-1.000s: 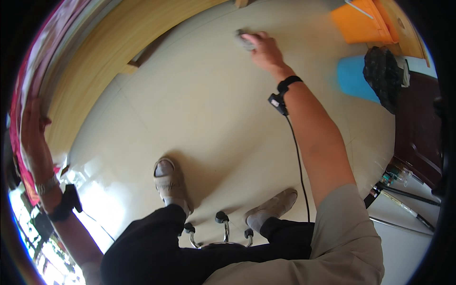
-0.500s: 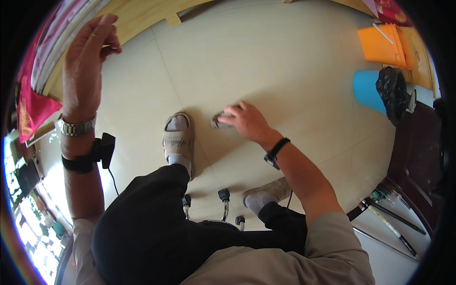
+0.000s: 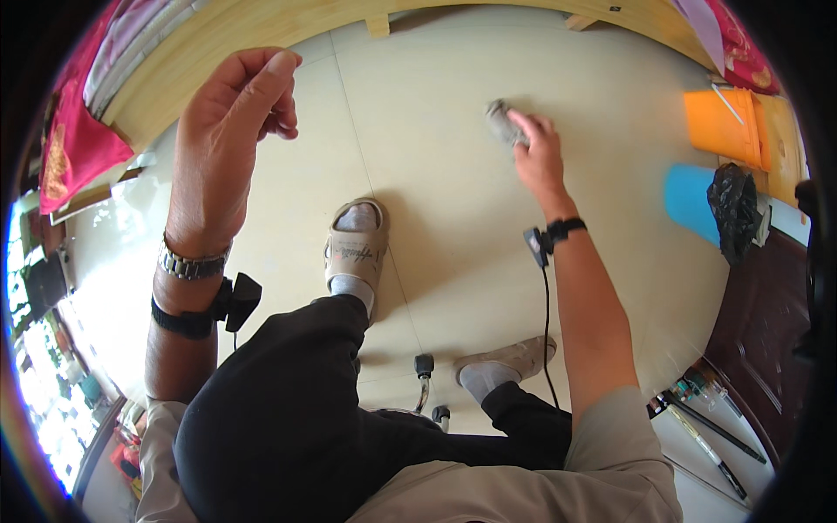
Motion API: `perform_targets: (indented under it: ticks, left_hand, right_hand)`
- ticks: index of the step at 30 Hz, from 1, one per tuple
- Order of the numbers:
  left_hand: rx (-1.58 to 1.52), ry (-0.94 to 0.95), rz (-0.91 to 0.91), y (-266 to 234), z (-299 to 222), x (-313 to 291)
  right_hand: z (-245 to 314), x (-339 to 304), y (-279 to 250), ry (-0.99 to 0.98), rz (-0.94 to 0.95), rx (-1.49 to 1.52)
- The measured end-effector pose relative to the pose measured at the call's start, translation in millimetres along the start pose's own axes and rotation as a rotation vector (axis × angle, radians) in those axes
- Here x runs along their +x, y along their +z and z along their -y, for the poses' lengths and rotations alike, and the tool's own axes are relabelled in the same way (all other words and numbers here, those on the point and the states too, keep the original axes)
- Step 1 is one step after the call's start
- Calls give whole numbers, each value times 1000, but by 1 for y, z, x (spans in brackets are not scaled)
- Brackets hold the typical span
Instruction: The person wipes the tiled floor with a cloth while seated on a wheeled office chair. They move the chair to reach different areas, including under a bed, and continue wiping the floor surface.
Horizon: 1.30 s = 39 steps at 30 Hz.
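Out on the beige tiled floor [image 3: 418, 96], my right hand [image 3: 541, 164] is closed on a small crumpled grey cloth [image 3: 500, 120]. My arm stretches far forward, and the cloth appears to lie against the tiles, partly hidden under the fingers. At the upper left my left hand [image 3: 231, 131] is raised, with its fingers curled in toward the thumb. Nothing shows in it, and it touches nothing.
My slippered feet flank the wheeled metal chair base [image 3: 423, 370]. A wooden bed frame [image 3: 471, 10] runs along the far side. At right stand an orange bucket [image 3: 711, 126], a blue bin [image 3: 689, 200] with a black plastic bag [image 3: 732, 213], and a dark wooden panel [image 3: 758, 305].
My right hand has swept the cloth forward and to the right across the floor. In the picture, my left hand sits farther right and slightly lower; the whole view has shifted too.
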<state>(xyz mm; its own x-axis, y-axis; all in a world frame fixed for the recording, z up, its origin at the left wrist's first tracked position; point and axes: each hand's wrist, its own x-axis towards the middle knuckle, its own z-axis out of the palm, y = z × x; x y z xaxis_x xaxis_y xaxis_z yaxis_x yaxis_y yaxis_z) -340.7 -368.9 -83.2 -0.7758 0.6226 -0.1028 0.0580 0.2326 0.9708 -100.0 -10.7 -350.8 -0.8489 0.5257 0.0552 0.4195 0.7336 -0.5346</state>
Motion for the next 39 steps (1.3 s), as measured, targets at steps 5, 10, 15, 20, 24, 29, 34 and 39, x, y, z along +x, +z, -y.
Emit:
perform_targets:
  ticks: [5,10,15,20,24,29,34,39]
  left_hand:
    - [17,-62,-50,-5,3,1]
    - [9,-103,-44,1,2,1]
    - [-63,-123,-30,12,2,-2]
    - [-27,-162,-2,17,5,-3]
    - [-95,-145,71,24,11,-6]
    - [-9,-180,92,26,18,-12]
    - [-2,-211,106,29,21,-13]
    - [-37,-209,105,38,18,-9]
  right_hand:
    - [27,69,48,123,-24,-198]
    - [94,74,83,-276,223,-138]
    - [101,-7,65,-564,447,-88]
    - [76,-130,21,-603,523,24]
    - [58,-164,-3,-421,569,154]
    - [-11,-96,-43,-214,252,230]
    - [-71,-6,-53,18,8,24]
    - [-30,-35,1,-117,18,-177]
